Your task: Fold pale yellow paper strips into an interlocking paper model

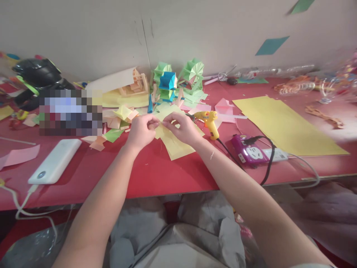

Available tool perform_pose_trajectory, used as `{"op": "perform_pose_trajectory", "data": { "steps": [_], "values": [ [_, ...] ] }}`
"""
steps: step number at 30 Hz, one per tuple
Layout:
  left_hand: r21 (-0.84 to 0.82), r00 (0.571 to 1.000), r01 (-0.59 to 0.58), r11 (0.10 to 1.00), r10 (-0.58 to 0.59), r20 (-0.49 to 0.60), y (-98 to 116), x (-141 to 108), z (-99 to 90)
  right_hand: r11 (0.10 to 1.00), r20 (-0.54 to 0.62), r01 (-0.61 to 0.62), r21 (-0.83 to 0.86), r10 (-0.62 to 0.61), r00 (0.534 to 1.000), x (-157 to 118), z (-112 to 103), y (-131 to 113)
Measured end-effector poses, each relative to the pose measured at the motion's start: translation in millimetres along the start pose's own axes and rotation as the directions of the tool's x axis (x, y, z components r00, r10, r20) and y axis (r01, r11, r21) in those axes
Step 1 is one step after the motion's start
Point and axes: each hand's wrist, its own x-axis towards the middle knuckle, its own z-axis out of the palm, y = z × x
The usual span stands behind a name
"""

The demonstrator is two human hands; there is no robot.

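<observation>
My left hand (143, 128) and my right hand (180, 126) meet fingertip to fingertip over the table. Both are closed in a pinch on a small piece of yellow paper (160, 123); its shape is mostly hidden by the fingers. Beneath them lie pale yellow paper sheets (178, 146). Just right of my right hand, a yellow hot glue gun (208, 121) rests on its side with a clear glue stick out of its back. Behind the hands stand folded green paper shapes (193, 72) and a blue one (167, 82).
A purple power strip (248, 150) with cables lies front right, near large yellow sheets (287, 126). A white power bank (55, 162) is at the left. Paper scraps (114, 123), a small wooden-looking model (136, 83) and a black bag-like object (39, 78) crowd the red table (156, 178).
</observation>
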Motion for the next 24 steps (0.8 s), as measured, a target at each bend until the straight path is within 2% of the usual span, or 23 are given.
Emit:
{"op": "perform_pose_trajectory", "data": {
  "steps": [4,8,12,14,17,20,24],
  "values": [
    [-0.095,0.999,0.012,0.995,-0.009,0.035,-2,0,2.3,0.994,-0.044,0.057,-0.094,-0.061,0.997,0,0,4],
    [-0.229,0.997,0.044,0.972,-0.028,0.074,-3,0,5.7,0.994,-0.111,0.027,-0.106,-0.038,0.993,2,0,9],
    [-0.328,0.995,0.095,0.94,-0.096,0.013,-5,0,10.3,0.994,-0.302,-0.045,-0.099,0.013,0.953,3,-1,11],
    [-0.335,0.991,0.114,0.935,-0.132,-0.033,-6,0,12.8,0.989,-0.346,-0.094,-0.111,0.051,0.937,3,0,10],
    [-0.339,0.984,0.131,0.932,-0.164,-0.071,-4,-1,16.2,0.987,-0.249,-0.133,-0.086,0.108,0.962,0,2,4],
    [-0.382,0.991,0.119,0.916,-0.135,-0.017,1,-2,18.5,0.994,-0.085,-0.109,-0.031,0.106,0.991,-2,5,-2],
    [-0.491,0.988,0.149,0.858,-0.106,0.115,5,-3,19.7,0.988,-0.134,-0.15,0.022,0.152,0.979,-1,6,-3]
  ]
}}
